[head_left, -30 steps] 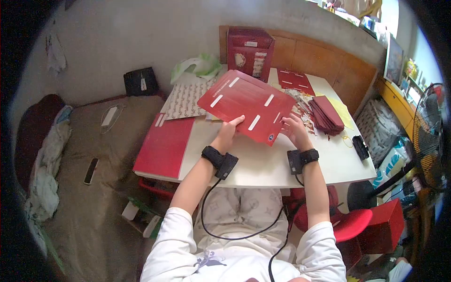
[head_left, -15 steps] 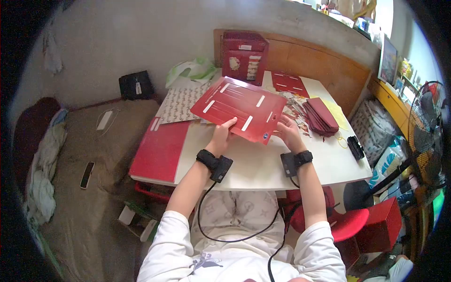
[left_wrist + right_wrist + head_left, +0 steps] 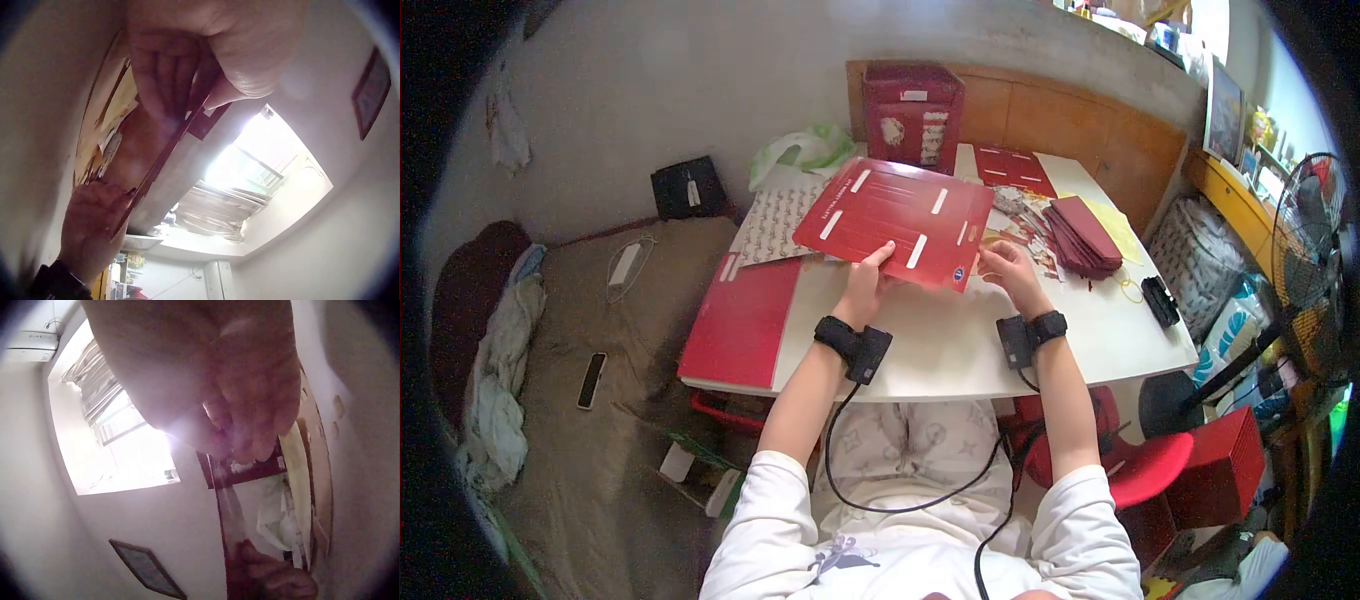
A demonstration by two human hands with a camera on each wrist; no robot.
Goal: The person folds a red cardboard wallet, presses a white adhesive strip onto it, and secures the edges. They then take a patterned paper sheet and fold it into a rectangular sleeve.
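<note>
"The left hand (image 3: 866, 284)?"
"Gripping a flat, glossy red card sheet (image 3: 890, 215) with white slots, above the white table (image 3: 930, 345)."
"And the right hand (image 3: 1014, 278)?"
"Fingers curled at the sheet's right edge; I can't tell whether they pinch it."

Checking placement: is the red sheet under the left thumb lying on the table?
No, the left hand holds the red sheet above the table.

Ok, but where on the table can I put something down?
The front of the white table is bare, from the flat red sheet on the left to the corner in front of the black object. A strip behind the yellow sheet looks free too. It's crowded beside the held red card: patterned sheet left, paper scraps and dark red stack right.
</note>
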